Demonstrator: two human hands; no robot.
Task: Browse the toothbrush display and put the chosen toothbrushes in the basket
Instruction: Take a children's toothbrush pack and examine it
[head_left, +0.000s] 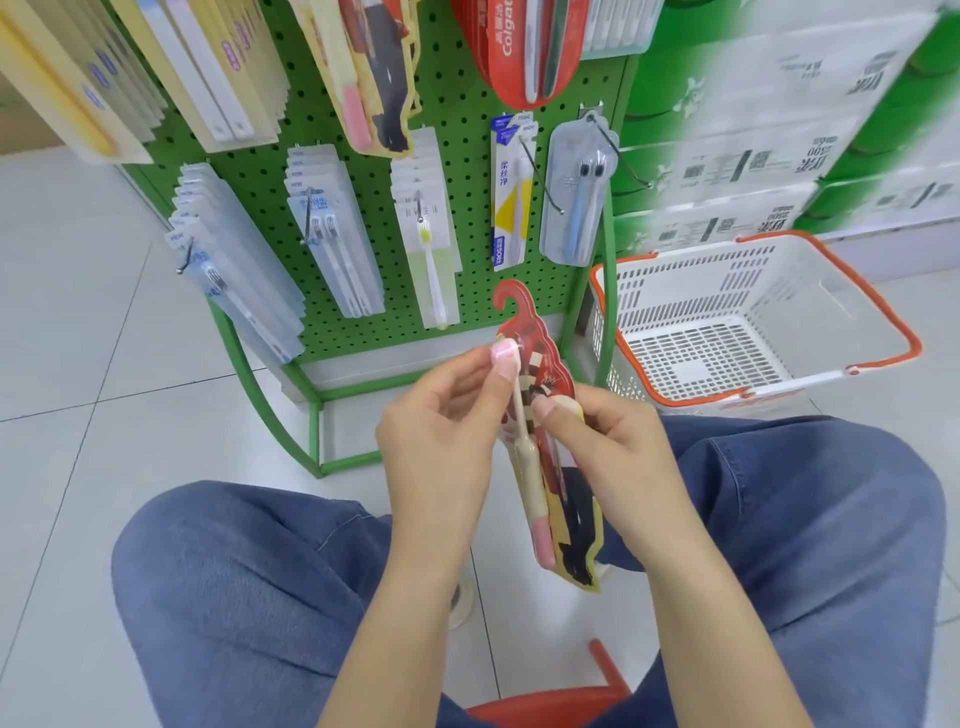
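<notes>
The left hand (441, 415) is pinching the upper part of a carded toothbrush pack (545, 467) between thumb and fingers, close to the pink brush head under the blister. The right hand (597, 431) is gripping the pack's right edge, thumb lying across the printed front. Between them the pack is hanging roughly upright over the person's lap, its red hook tab pointing up toward the display and its lower end dangling between the knees.

Just beyond the hands the green pegboard rack (467, 119) is carrying rows of other packaged toothbrushes on hooks. To the right of the rack, on the tiled floor, the white basket (779, 384) with its orange rim is sitting with nothing visible inside.

This looks like the inspecting part of the browsing step: the pack is off its hook and being held up for a look. If it is chosen, the next move calls for carrying it rightward and forward over the orange rim and letting go inside the basket.
</notes>
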